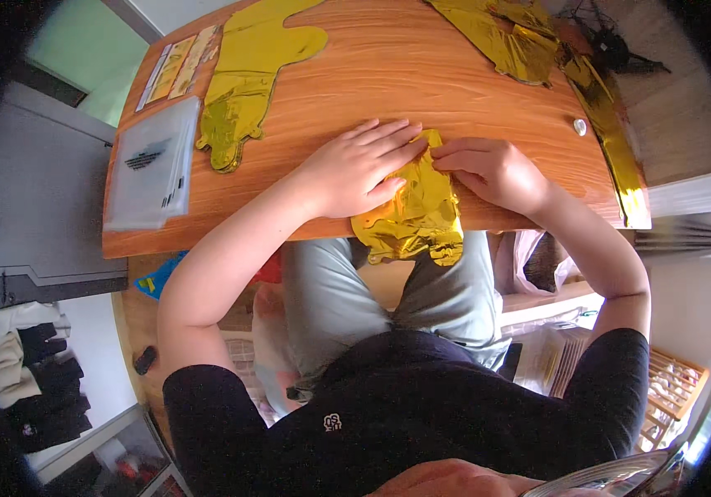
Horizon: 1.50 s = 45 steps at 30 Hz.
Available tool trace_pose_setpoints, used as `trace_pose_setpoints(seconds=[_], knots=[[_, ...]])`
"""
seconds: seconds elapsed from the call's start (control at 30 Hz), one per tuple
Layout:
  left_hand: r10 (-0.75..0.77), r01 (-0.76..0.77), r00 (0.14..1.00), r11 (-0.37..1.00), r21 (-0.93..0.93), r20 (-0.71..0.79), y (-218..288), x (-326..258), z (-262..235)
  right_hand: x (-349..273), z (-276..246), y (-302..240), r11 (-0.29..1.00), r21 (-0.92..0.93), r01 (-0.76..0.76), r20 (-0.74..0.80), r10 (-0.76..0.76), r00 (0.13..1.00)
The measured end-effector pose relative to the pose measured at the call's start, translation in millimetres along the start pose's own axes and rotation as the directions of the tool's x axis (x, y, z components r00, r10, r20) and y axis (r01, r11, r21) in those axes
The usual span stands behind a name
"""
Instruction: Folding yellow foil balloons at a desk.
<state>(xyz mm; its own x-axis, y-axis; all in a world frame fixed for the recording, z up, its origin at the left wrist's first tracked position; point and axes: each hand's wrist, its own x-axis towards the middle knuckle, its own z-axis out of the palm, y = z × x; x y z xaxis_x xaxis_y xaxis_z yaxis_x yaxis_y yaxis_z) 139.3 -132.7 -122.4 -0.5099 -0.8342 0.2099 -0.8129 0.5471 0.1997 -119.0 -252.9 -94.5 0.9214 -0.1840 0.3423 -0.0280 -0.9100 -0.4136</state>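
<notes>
A flat gold foil balloon (423,209) lies at the near edge of the wooden table, its crinkled lower end hanging over my lap. Across its left side rests my left hand (357,170), palm down with the fingers stretched out. My right hand (488,170) has its fingers pinched together at the balloon's upper right edge. Part of the foil is hidden beneath the left hand.
The wooden table (355,87) also holds another flat gold foil balloon (243,83) at left, more gold foil (508,45) at far right, clear plastic sleeves (152,166), a printed sheet (177,68) and a small white object (580,127).
</notes>
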Motion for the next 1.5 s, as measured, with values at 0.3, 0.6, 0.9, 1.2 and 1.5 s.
trace_pose_setpoints(seconds=[0.3,0.6,0.9,1.2,1.5], knots=[[-0.005,0.005,1.000,1.000,0.002,0.013,-1,0,1,-2,8,2,0.982,-0.174,0.070,-0.095,-0.087,0.992],[0.003,-0.003,1.000,1.000,0.012,0.026,-1,0,-1,-1,9,1,0.993,-0.120,-0.006,-0.104,-0.006,0.995],[0.018,0.286,0.914,0.683,-0.672,0.406,-40,29,-45,1,11,2,0.995,-0.095,-0.007,-0.113,-0.004,0.994],[0.176,-0.175,0.984,0.983,-0.049,0.026,-39,56,-17,2,9,1,0.995,-0.089,-0.035,-0.075,0.028,0.997],[0.126,-0.126,0.992,0.989,0.071,0.007,-32,45,-12,9,-10,-5,0.971,-0.232,0.062,0.119,-0.034,0.992]])
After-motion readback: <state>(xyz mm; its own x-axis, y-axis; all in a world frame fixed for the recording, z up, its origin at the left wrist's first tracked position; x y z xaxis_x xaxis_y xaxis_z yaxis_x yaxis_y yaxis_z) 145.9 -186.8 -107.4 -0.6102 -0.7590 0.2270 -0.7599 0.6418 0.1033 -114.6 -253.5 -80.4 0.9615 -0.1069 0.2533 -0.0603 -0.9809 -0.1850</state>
